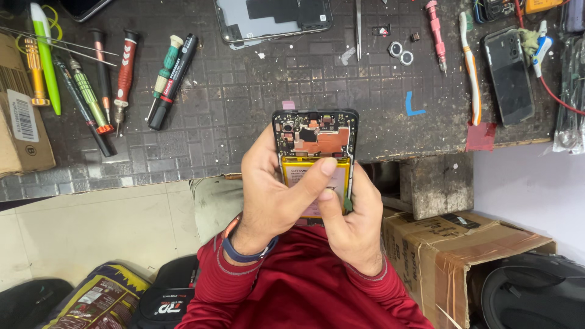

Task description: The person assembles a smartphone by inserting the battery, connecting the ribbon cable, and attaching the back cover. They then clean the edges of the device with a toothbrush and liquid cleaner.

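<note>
Opened phone (315, 159), yellow battery exposed

Dark red long sleeves (317, 292) with thin pale cuff stripes; blue wristband (247, 253) with orange strap on left wrist.

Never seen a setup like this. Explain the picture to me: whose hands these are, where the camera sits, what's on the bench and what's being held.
There is no machine here: one person works with two bare hands, filmed by a camera on their head looking down. The red sleeves at the bottom are their own arms.

Both hands hold an opened phone with its back off, just above the near edge of the dark work mat. Inside it you see the circuit board at the top and a yellow battery below. The left hand wraps the phone's left side, thumb lying across the battery; the right hand grips the lower right side.

On the mat lie a row of screwdrivers to the left, a phone back cover at the top, tweezers, a toothbrush and a second phone to the right.
</note>
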### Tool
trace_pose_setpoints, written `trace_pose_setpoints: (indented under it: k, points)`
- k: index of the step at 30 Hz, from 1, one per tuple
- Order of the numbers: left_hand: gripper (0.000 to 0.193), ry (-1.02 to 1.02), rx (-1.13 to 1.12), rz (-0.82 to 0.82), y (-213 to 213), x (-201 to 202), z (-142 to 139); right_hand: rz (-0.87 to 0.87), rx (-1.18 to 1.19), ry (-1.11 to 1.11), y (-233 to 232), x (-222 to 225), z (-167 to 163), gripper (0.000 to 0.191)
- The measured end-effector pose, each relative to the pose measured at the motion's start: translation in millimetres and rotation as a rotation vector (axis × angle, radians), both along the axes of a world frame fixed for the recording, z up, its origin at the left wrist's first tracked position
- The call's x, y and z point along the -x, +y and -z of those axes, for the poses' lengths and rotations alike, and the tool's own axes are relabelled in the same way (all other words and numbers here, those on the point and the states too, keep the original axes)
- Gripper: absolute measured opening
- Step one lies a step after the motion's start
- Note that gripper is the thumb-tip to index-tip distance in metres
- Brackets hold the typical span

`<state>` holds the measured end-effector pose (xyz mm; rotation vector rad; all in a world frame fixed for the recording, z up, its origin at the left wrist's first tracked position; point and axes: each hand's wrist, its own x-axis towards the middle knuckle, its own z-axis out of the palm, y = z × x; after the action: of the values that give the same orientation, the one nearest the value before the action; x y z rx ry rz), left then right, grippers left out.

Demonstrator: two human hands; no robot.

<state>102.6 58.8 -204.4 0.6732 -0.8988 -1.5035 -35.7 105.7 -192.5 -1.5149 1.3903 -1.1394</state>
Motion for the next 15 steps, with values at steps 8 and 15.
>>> trace_pose_setpoints:
  k: [8, 15]
  points:
    - [0.03, 0.007, -0.093, -0.028, -0.5, 5.2, 1.9, -0.014, 0.077, 0.092, 0.5, 0.6, 3.5, 0.039]
    - [0.026, 0.014, -0.099, -0.178, 2.5, 10.9, 7.1, 0.008, -0.062, -0.035, 8.0, 6.9, 22.0, 0.039]
